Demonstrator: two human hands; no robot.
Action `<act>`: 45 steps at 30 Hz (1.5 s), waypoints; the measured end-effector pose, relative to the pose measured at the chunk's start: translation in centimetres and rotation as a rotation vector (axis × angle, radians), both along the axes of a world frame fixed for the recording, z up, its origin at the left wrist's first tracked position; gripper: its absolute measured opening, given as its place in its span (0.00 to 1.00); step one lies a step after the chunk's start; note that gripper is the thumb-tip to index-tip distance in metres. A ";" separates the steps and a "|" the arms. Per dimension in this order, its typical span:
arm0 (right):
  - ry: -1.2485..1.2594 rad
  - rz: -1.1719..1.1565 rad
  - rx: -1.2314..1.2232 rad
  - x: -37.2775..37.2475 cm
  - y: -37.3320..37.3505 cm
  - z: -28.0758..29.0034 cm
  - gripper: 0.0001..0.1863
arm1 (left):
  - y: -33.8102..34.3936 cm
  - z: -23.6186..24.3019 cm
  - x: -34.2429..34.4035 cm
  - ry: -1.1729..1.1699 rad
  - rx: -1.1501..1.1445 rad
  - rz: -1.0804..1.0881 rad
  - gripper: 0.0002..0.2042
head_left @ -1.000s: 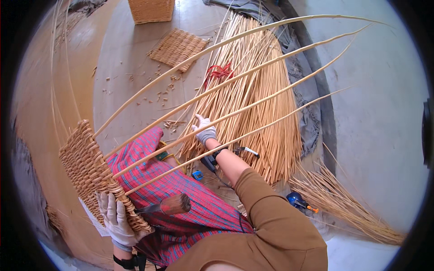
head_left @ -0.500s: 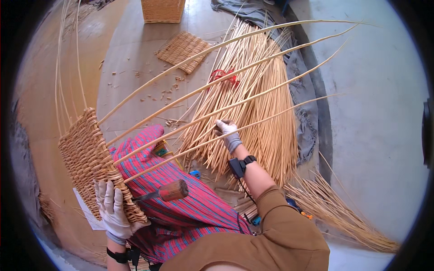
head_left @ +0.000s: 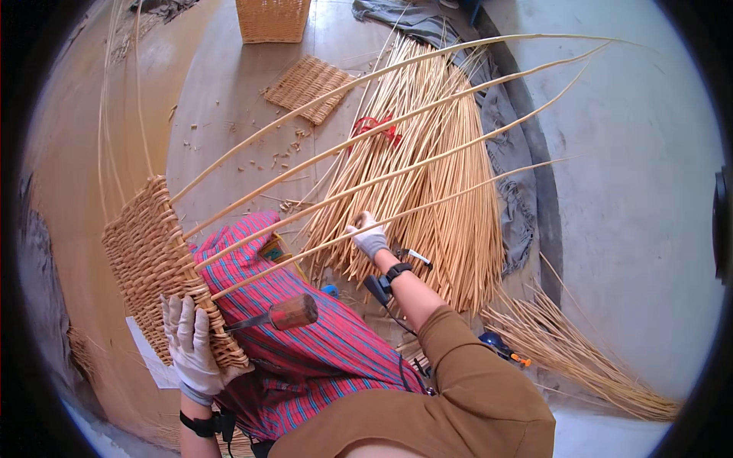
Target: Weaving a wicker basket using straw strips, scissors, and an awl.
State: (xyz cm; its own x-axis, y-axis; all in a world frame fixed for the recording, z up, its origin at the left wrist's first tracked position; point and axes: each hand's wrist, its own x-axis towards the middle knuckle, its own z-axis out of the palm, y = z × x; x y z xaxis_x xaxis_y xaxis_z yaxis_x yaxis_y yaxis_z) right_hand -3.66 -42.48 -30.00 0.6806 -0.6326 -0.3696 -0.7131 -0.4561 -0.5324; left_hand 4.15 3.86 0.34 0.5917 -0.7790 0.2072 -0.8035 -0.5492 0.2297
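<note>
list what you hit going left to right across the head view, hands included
woven panel → left hand → wooden-handled tool → right hand → bundle of willow rods → grey cloth

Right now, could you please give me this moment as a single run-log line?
left hand: steadies woven wicker panel | right hand: grips one willow rod | lap: striped cloth, wooden-handled tool

Long stakes (head_left: 397, 137) fan across the rod bundle (head_left: 427, 175); floor (head_left: 221, 99) beyond lies open.
</note>
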 end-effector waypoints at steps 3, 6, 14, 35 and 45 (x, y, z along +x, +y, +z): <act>-0.115 -0.120 0.124 2.0 -0.6 -4.7 0.32 | -0.7 -0.3 0.2 -0.004 -0.015 -0.011 0.62; -0.191 -0.297 0.263 3.9 -0.4 -5.9 0.29 | -0.8 -0.1 0.0 -0.011 0.001 0.006 0.61; -0.220 -0.534 0.654 4.7 -2.8 -4.2 0.13 | -0.1 0.3 -0.3 -0.018 0.025 0.036 0.61; 0.295 0.268 -0.006 2.2 -8.6 -5.8 0.31 | -1.7 -0.5 0.2 -0.034 -0.030 0.010 0.59; -0.473 -0.492 1.091 -3.7 -3.8 12.6 0.14 | -0.2 -0.2 -0.3 -0.063 0.012 0.013 0.61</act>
State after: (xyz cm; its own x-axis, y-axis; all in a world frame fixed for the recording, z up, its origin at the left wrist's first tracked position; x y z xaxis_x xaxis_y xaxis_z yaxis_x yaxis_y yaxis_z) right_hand -7.33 -46.23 -17.41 0.6696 -0.3776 -0.6396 -0.3214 0.6291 -0.7078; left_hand 3.87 3.71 0.10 0.5882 -0.7738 0.2351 -0.8087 -0.5623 0.1725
